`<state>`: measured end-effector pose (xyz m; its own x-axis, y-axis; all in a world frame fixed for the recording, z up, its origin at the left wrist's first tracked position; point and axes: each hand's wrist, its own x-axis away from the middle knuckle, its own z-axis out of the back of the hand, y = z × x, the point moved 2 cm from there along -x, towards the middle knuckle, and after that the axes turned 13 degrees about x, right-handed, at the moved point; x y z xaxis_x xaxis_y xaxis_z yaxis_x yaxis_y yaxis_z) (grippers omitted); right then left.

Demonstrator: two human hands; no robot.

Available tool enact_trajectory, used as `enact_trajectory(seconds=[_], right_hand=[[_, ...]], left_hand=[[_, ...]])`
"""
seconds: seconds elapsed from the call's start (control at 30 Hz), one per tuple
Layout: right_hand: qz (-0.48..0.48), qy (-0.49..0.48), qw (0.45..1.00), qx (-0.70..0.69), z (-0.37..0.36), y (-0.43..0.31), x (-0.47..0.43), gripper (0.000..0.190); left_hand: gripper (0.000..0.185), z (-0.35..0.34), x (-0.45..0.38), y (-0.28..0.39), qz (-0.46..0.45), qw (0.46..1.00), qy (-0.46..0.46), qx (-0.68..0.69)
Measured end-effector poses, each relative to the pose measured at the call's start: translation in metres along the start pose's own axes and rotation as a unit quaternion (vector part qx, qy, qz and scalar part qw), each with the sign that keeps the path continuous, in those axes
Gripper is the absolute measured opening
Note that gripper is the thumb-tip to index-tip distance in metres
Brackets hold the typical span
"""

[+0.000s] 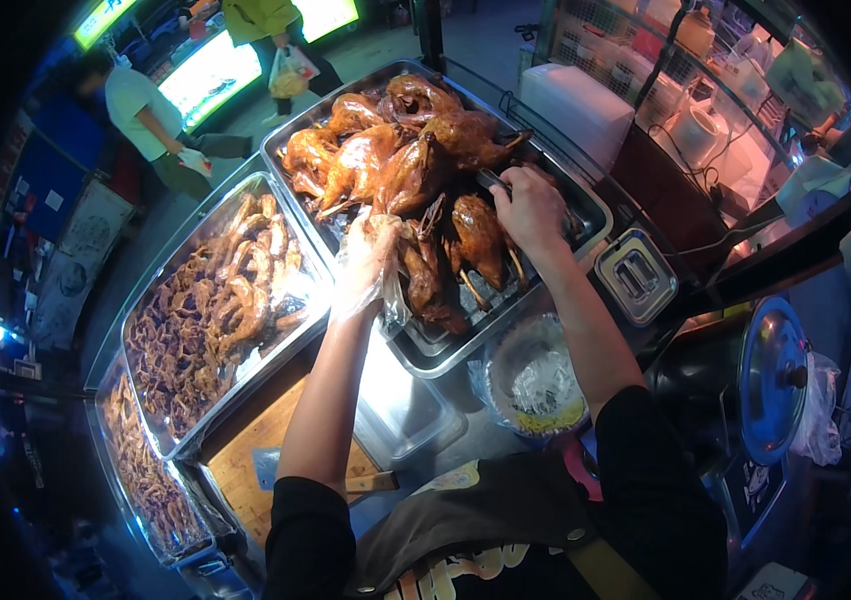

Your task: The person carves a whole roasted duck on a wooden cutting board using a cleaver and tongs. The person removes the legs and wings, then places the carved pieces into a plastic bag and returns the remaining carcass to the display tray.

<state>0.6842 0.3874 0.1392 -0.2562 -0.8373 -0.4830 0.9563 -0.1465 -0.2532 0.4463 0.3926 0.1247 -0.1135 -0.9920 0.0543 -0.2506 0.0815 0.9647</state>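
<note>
My left hand (367,255), in a clear plastic glove, is at the near left of a metal tray (425,369) of glossy roast ducks (365,154). Its fingers touch the near edge of the pile, and glare hides whether they grip anything. Bare and curled, my right hand (534,206) is over the tray's right side, closed around a dark handle-like piece (491,180) whose far end is hidden. Between my hands a smaller roast bird (476,232) lies on the tray floor, with a darker bird piece (425,277) beside it.
Left is a tray of braised necks and dark meat pieces (178,330). Nearer me are a wooden board (264,427), a cleaver (266,466), a clear plastic container (410,412) and a plastic-lined bowl (538,375). A lidded pot (770,379) stands right. People walk beyond the stall.
</note>
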Motion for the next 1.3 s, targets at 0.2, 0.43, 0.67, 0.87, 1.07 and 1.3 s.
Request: enact_trajectory(seconds=[0.2,0.43,0.67,0.87,1.07,1.3], right_hand=[[-0.005,0.001,1.0,0.0,-0.002,0.001,0.001,0.019],[-0.012,0.001,1.0,-0.007,0.0,0.003,0.002,0.019],[0.001,0.016,1.0,-0.008,-0.001,0.001,0.0,0.018],[-0.002,0.023,1.0,-0.011,-0.003,0.003,0.0,0.017],[0.004,0.036,0.999,-0.022,-0.006,0.003,0.0,0.016],[0.0,0.04,0.999,-0.023,-0.009,0.007,0.0,0.016]], left_hand=[[0.043,-0.001,0.0,0.005,0.022,1.0,-0.002,-0.01],[0.034,-0.003,0.002,0.003,0.001,1.0,0.006,-0.006],[0.03,0.0,0.0,0.002,-0.019,1.0,-0.02,0.0],[0.031,0.003,-0.003,-0.003,-0.014,0.999,0.0,-0.042],[0.033,0.002,-0.002,-0.004,-0.022,1.0,-0.006,-0.003],[0.032,0.006,-0.005,-0.01,-0.021,0.999,-0.022,0.027]])
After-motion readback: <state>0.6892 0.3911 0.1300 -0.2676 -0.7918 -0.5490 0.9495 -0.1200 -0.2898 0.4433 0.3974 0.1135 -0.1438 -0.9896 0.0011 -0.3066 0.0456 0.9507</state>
